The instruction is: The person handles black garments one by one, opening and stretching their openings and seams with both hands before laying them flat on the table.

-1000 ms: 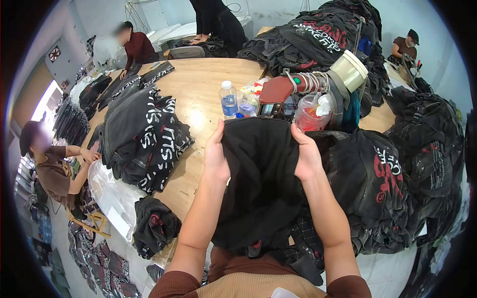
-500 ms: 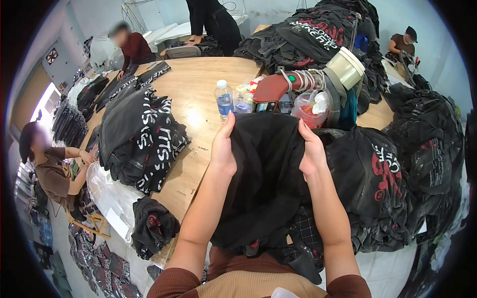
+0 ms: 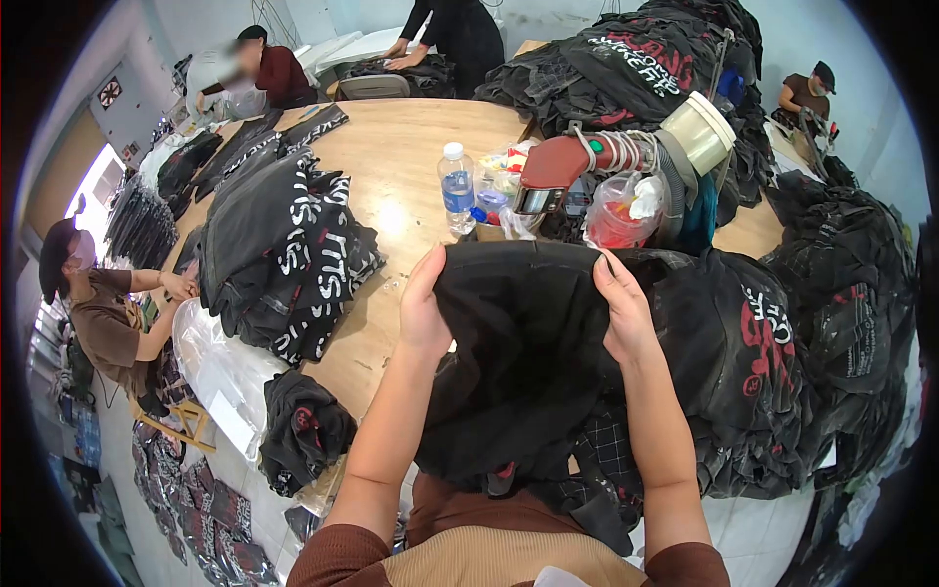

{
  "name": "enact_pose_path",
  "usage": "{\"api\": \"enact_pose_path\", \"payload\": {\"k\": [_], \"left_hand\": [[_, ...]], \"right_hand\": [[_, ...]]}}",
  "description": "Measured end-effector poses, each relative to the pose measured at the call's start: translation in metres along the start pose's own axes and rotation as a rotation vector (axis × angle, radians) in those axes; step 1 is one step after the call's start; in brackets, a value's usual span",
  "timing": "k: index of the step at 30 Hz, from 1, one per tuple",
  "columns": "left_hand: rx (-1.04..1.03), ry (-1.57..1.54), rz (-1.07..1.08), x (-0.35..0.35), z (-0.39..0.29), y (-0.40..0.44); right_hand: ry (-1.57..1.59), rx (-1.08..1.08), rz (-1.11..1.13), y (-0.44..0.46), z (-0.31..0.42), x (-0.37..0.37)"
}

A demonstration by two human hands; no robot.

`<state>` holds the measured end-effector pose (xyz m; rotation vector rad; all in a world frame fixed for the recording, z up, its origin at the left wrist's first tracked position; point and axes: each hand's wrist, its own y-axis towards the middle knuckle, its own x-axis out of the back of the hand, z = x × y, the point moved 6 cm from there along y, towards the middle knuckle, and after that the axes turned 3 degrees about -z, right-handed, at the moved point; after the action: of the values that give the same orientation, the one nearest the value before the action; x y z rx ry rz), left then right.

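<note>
Clasped at both ends by the left hand (image 3: 425, 303) and right hand (image 3: 627, 311), thumbs in front, a black, softly creased garment (image 3: 514, 342) is held before the torso (image 3: 504, 556), beside a pale wooden table (image 3: 391, 147) stacked with printed dark clothes (image 3: 269, 254), within pale walls (image 3: 553, 24).

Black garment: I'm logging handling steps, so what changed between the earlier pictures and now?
The left hand and right hand moved slightly apart, widening the garment between them. At back, a maroon-sleeved person now reaches farther toward picture left. Both hands kept hold; the bottle stayed upright.
</note>
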<state>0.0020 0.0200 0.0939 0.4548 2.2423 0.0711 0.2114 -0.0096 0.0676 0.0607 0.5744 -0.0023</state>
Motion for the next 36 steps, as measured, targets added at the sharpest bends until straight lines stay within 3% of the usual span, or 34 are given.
{"api": "enact_pose_path", "payload": {"k": [6, 8, 10, 12, 14, 16, 17, 18, 22, 23, 26, 28, 30, 33, 36], "left_hand": [[-0.024, 0.102, 0.078, 0.029, -0.015, -0.035], [-0.033, 0.181, -0.042, 0.036, -0.018, -0.052], [-0.078, 0.241, -0.126, 0.039, -0.023, -0.069], [-0.076, 0.260, 0.192, 0.038, -0.029, -0.097], [0.108, 0.485, 0.129, 0.064, -0.032, -0.134], [0.202, 0.771, -0.255, 0.105, -0.026, -0.165], [0.205, 0.848, -0.322, 0.123, -0.019, -0.179], [0.152, 0.923, -0.297, 0.138, -0.007, -0.192], [0.237, 1.416, -0.374, 0.124, 0.052, -0.211], [0.122, 1.162, -0.512, 0.121, 0.064, -0.208], [0.333, 0.479, -0.577, 0.126, 0.094, -0.192], [0.378, 0.210, -0.748, 0.109, 0.079, -0.195], [0.394, -0.149, -0.686, 0.100, 0.066, -0.202], [0.281, 0.050, -0.436, 0.071, 0.044, -0.209], [0.132, 0.099, -0.264, 0.053, 0.024, -0.214]], "right_hand": [[-0.383, 0.000, 0.257, -0.026, -0.004, -0.007], [-0.557, -0.036, 0.345, -0.038, -0.002, -0.010], [-0.829, 0.138, 0.706, -0.058, 0.001, -0.023], [-0.920, 0.128, 0.956, -0.085, -0.006, -0.035], [-1.157, 0.059, 0.879, -0.105, -0.012, -0.021], [-1.201, 0.034, 0.654, -0.105, -0.016, 0.000], [-1.169, 0.016, 0.515, -0.103, -0.020, 0.011], [-1.134, -0.001, 0.376, -0.101, -0.024, 0.021], [-1.090, -0.321, 0.375, -0.092, -0.091, 0.024], [-0.977, -0.240, 0.447, -0.092, -0.117, 0.015], [-0.793, -0.130, 0.588, -0.104, -0.145, -0.039], [-0.783, -0.081, 0.579, -0.104, -0.129, -0.057], [-0.713, -0.097, 0.540, -0.103, -0.104, -0.066], [-0.759, 0.054, 0.568, -0.117, -0.101, -0.071], [-0.674, -0.098, 0.689, -0.124, -0.082, -0.099]]}}
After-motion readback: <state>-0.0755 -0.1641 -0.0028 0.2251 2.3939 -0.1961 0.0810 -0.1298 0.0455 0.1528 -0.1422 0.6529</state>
